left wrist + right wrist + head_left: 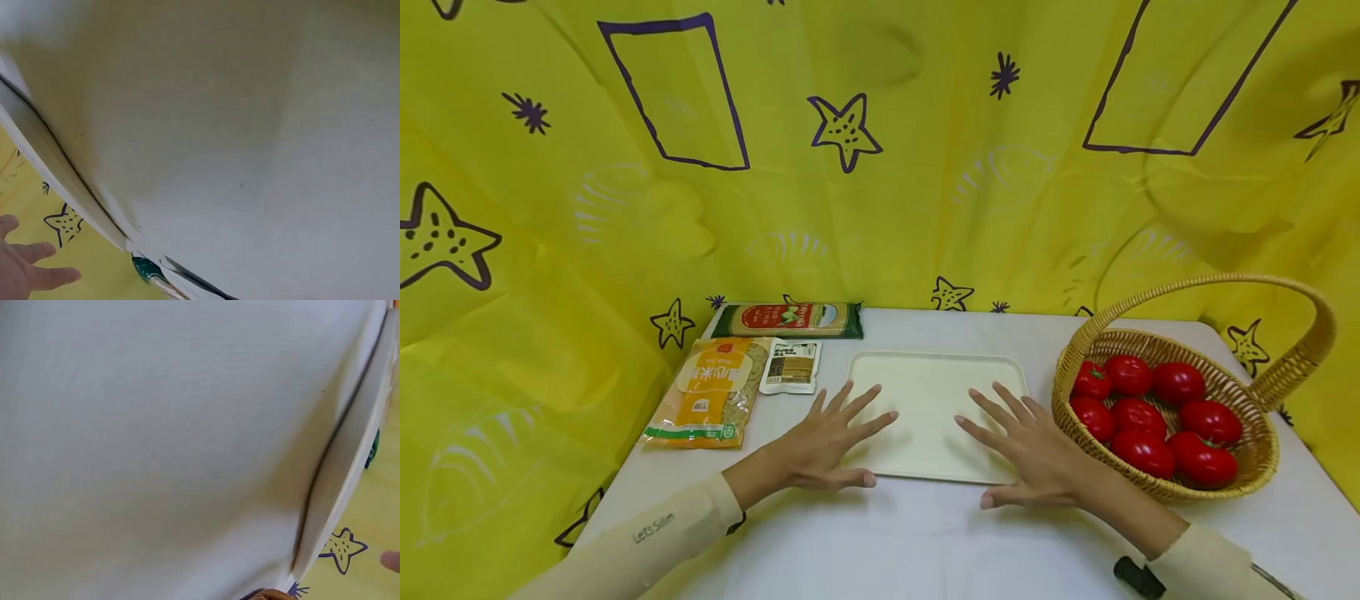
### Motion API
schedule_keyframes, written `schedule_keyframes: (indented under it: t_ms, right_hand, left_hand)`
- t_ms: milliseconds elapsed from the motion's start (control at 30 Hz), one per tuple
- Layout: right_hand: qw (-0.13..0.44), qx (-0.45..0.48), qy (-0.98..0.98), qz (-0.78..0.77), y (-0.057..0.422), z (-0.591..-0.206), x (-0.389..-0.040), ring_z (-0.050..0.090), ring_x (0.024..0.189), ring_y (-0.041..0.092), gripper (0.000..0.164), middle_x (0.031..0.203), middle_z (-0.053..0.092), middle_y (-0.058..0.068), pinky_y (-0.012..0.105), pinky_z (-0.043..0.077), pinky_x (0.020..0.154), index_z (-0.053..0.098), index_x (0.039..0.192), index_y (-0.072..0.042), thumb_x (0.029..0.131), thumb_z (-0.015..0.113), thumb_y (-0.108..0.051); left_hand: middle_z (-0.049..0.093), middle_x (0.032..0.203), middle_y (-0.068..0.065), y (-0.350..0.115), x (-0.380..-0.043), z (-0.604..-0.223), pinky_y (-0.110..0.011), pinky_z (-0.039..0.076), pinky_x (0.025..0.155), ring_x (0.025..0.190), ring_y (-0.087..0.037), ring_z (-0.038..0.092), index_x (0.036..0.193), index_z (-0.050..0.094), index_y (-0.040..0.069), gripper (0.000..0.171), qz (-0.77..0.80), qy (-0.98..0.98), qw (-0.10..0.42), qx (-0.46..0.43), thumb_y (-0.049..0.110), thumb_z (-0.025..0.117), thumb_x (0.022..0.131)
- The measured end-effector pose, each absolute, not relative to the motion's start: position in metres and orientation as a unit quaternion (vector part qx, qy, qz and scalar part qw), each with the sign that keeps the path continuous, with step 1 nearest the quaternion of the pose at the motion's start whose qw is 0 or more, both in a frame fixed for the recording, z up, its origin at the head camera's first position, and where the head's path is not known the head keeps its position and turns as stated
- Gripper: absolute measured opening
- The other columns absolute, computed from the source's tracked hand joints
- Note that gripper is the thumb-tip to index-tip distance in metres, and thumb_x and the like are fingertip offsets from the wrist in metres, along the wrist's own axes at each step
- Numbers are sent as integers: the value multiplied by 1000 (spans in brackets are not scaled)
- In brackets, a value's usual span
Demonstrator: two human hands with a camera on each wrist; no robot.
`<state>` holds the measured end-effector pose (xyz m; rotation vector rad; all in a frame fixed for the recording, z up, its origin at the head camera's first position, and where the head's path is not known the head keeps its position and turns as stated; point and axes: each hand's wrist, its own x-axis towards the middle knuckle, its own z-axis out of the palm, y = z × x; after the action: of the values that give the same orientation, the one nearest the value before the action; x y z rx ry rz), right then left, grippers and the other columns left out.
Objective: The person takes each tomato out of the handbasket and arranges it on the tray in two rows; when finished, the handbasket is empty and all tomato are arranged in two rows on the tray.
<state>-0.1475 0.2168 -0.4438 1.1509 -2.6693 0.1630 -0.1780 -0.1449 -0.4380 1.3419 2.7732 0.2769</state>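
A cream rectangular tray (925,417) lies flat on the white-covered table. My left hand (827,446) is spread over the tray's left edge, fingers apart and holding nothing. Over the right edge my right hand (1033,454) is spread the same way, also holding nothing. Whether either hand touches the tray I cannot tell. In the left wrist view a few fingers of the left hand (31,262) show at the lower left, beside the tray's side wall (56,162). Only one fingertip of the right hand (391,560) shows in the right wrist view.
A wicker basket (1262,467) with a tall handle stands at the right, holding several red tomatoes (1142,454). At the left lie an orange-labelled food bag (711,392), a small white sachet (791,367) and a green-ended noodle packet (790,320). A yellow patterned curtain (910,208) hangs behind.
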Motion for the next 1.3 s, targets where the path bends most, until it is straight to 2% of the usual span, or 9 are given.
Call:
schedule_keyframes:
  t_ms: [167,333,533,633,733,800,933,1133,1300]
  right_hand:
    - [104,396,-907,93,222,-435,-142,31,143,48,97,161,34,12,70,42,102,41,154,-24,74,74,-67]
    - [51,379,-910,160,234,-419,-138,33,143,38,94,161,33,7,69,46,100,36,156,-30,77,79,-56]
    - [25,351,-914,203,252,-401,-135,43,137,26,81,154,44,0,59,52,98,46,150,-27,80,81,-49]
    - [3,318,-920,230,260,-390,-132,47,133,19,71,146,52,-8,50,52,101,53,144,-28,81,80,-48]
    - [-11,295,-919,260,271,-382,-132,49,129,8,61,138,57,-14,37,53,102,56,138,-34,82,79,-46]
    - [-11,294,-916,275,279,-380,-135,49,126,1,57,135,59,-13,28,53,99,58,135,-35,83,80,-42]
    - [-17,292,-907,304,296,-373,-140,52,118,-5,53,132,62,-6,25,56,91,61,133,-32,83,82,-31]
    - [-64,274,-897,342,322,-362,-145,58,114,0,51,132,63,4,25,58,83,60,136,-21,88,77,-17]
    - [-105,274,-881,370,344,-360,-156,62,114,1,47,130,66,4,23,59,81,58,138,-14,93,69,-9]
  left_hand:
    - [18,167,-13,-146,-177,-437,-75,27,112,147,-51,23,161,19,29,85,107,896,30,429,80,27,93]
    - [30,163,-12,-146,-177,-432,-66,31,115,147,-40,33,160,26,24,83,130,900,16,416,69,45,94]
    - [40,159,-6,-147,-179,-425,-61,33,116,145,-31,39,157,34,22,79,183,916,34,357,63,55,93]
    - [42,157,-6,-148,-181,-422,-59,35,116,144,-31,40,156,37,21,76,229,919,56,316,60,58,94]
    - [43,156,-6,-151,-183,-419,-57,39,114,140,-31,46,156,37,23,73,283,915,81,277,56,60,95]
    - [43,156,-5,-154,-186,-418,-57,41,113,137,-31,48,156,37,23,71,319,908,95,254,53,61,95]
    - [46,154,-7,-158,-193,-418,-56,46,108,132,-33,53,154,39,18,68,375,894,115,215,46,62,97]
    - [54,145,-13,-163,-204,-423,-54,53,100,126,-35,58,152,42,12,67,397,893,131,169,47,61,98]
    - [60,137,-16,-167,-212,-427,-45,59,92,121,-35,62,150,45,10,63,438,878,153,121,43,62,98]
